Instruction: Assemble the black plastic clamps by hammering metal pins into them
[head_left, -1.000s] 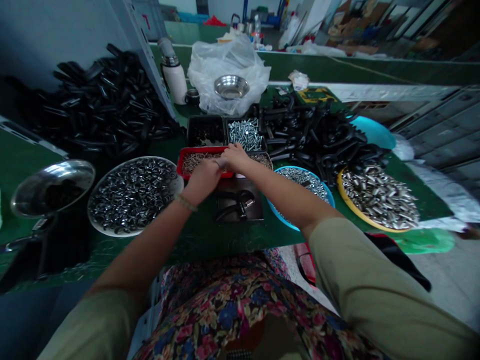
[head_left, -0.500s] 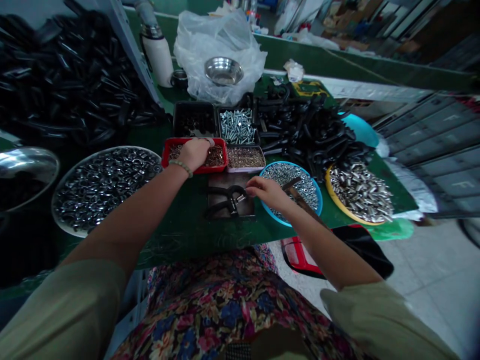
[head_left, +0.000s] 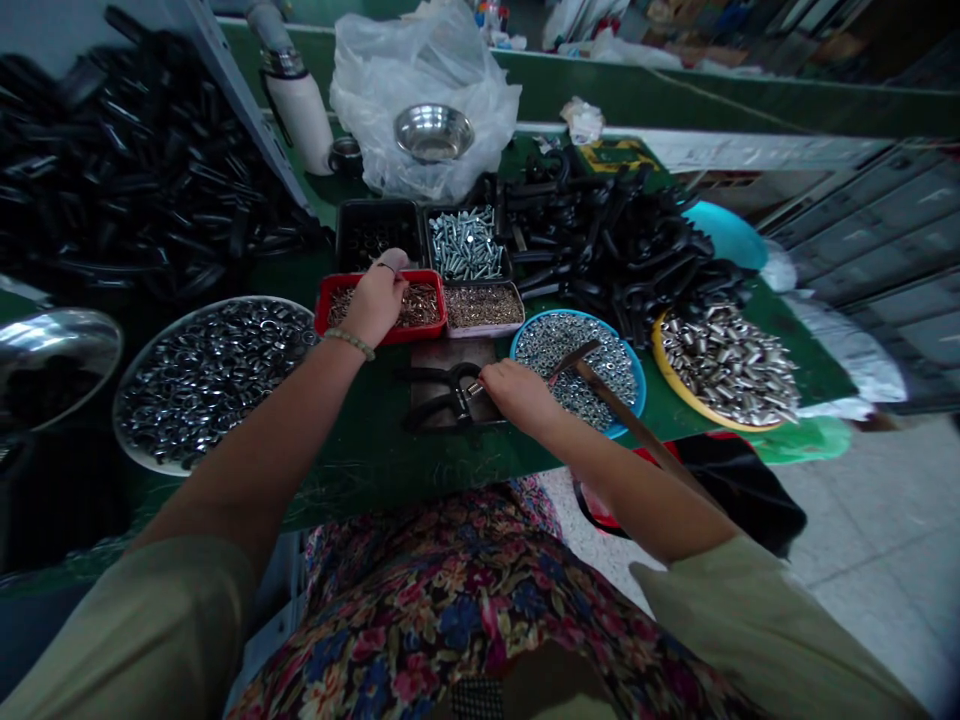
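Left hand (head_left: 379, 298): fingers bent downward into the red tray (head_left: 324, 300), tips among the small brown parts (head_left: 424, 305). They hide what lies under them, so it cannot be told whether anything is gripped. A bead bracelet (head_left: 349, 342) sits on this wrist.

Right hand (head_left: 517, 392): fingers drawn narrow, tips against the black clamp-shaped part (head_left: 442, 395). Whether they grip it cannot be told. That part lies on a dark plate (head_left: 442, 355), close to the near edge of the worktop (head_left: 375, 450) and about midway along it.

The red tray stands just behind the dark plate. A grey tray of brass-coloured pieces (head_left: 484, 305) touches its right side. Behind these two stand a black tray (head_left: 375, 235) and a tray of screws (head_left: 465, 245).

Just right of the right hand is a blue bowl (head_left: 637, 375) of small nuts, with a hammer (head_left: 600, 390) laid across it, its wooden handle running over the near edge. Further right is a yellow bowl (head_left: 660, 365) of silver sleeves.

Left of the red tray is a wide metal dish (head_left: 120, 405) of shiny rings. Heaps of black handles lie toward the far left corner (head_left: 112, 180) and the far right (head_left: 622, 250).
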